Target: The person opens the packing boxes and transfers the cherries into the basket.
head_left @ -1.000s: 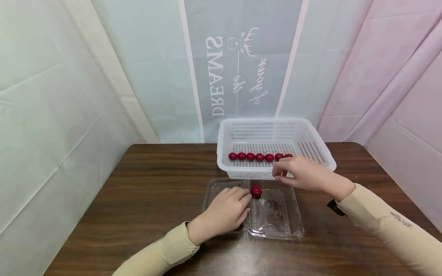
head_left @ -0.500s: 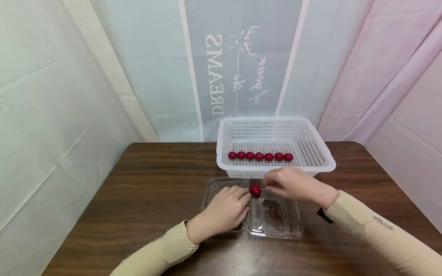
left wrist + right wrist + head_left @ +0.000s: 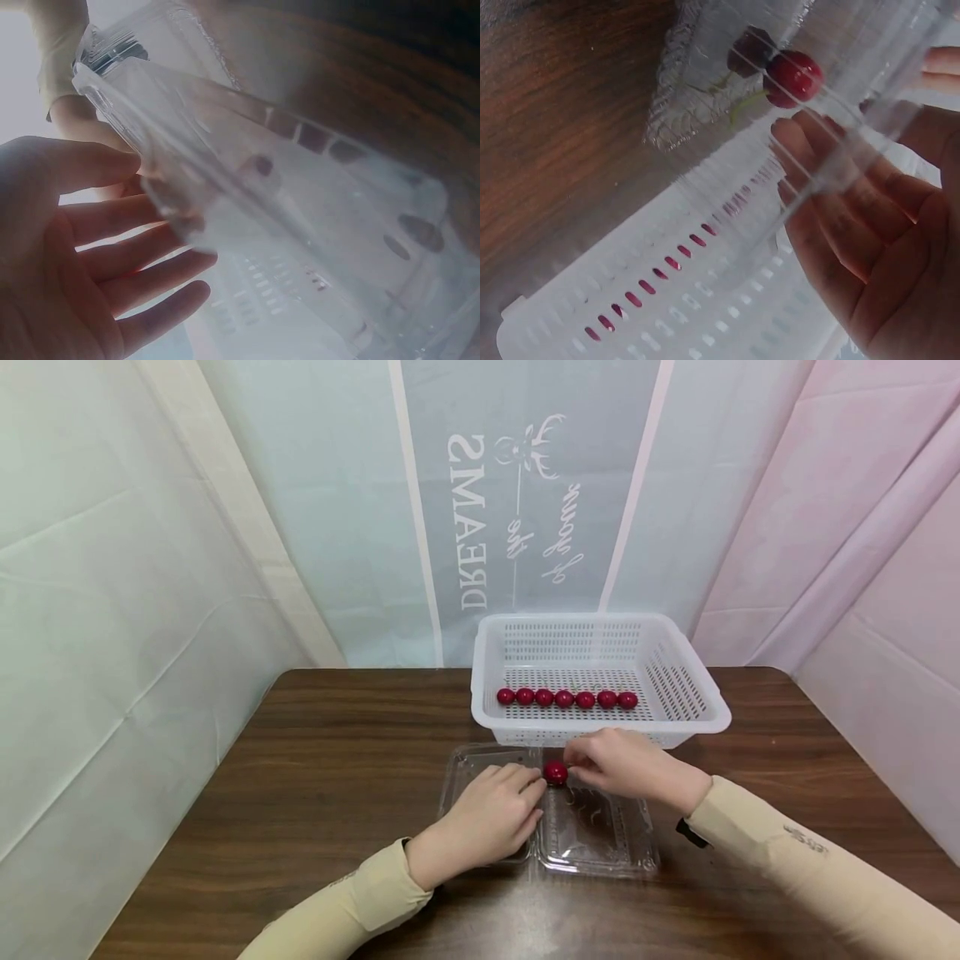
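Observation:
A clear plastic clamshell box [image 3: 633,852] lies unfolded on the table, its halves side by side. One red cherry [image 3: 555,772] sits near the far inner corner of the right half; its green stem [image 3: 746,103] shows in the right wrist view. My left hand [image 3: 495,810] rests over the left half, fingertips at the fold right beside the cherry. In the left wrist view its fingers [image 3: 161,289] are spread and relaxed by the plastic wall. My right hand [image 3: 630,764] reaches in from the right, fingertips at the cherry's right side, thumb apart from the fingers in the right wrist view.
Behind the box stands a white perforated basket [image 3: 600,725], close to its far edge. Several cherries [image 3: 564,699] form a row inside it. The brown wooden table [image 3: 337,752] is bordered by hanging cloths [image 3: 360,527] at the back and sides.
My right hand has moved left and down from the basket's front rim to the cherry in the box. My left hand and the cherry have stayed put.

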A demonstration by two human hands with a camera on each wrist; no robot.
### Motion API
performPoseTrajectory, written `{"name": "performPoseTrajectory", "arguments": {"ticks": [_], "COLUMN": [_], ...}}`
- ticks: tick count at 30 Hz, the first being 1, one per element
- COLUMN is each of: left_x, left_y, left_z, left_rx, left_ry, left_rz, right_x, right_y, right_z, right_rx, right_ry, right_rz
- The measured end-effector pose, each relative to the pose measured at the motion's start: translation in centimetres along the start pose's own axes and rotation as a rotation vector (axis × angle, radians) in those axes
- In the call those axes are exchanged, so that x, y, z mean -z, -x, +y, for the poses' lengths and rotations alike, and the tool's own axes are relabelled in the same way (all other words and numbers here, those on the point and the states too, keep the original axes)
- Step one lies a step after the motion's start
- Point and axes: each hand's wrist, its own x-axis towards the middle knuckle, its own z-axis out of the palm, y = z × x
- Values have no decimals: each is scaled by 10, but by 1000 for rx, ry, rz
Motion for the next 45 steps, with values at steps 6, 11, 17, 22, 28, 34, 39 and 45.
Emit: {"name": "performPoseTrajectory", "arguments": {"ticks": [6, 11, 17, 22, 28, 34, 39, 45], "left_x": [0, 0, -1, -1, -2, -2, -3, -1], "left_y": [-2, -1, 0, 0, 0, 0, 0, 0], "left_z": [0, 1, 1, 1, 1, 1, 1, 1], "left_rx": [-3, 0, 1, -2, -3, -3, -3, -2], "left_ry": [-6, -9, -8, -7, -8, -6, -7, -5], "left_rz": [2, -2, -15, -14, -14, -19, -13, -17], "right_x": [-7, -12, -16, -17, -20, -24, -26, -27], "right_y": [-6, -8, -9, -11, -12, -15, -14, -13], "right_z": [1, 1, 0, 0, 1, 3, 2, 1], "right_rx": [-25, -8, -8, 17, 29, 68, 79, 90], "right_ry": [45, 54, 63, 76, 78, 28, 31, 10], "right_rz": [-1, -14, -27, -16, -32, -52, -50, -74]}}
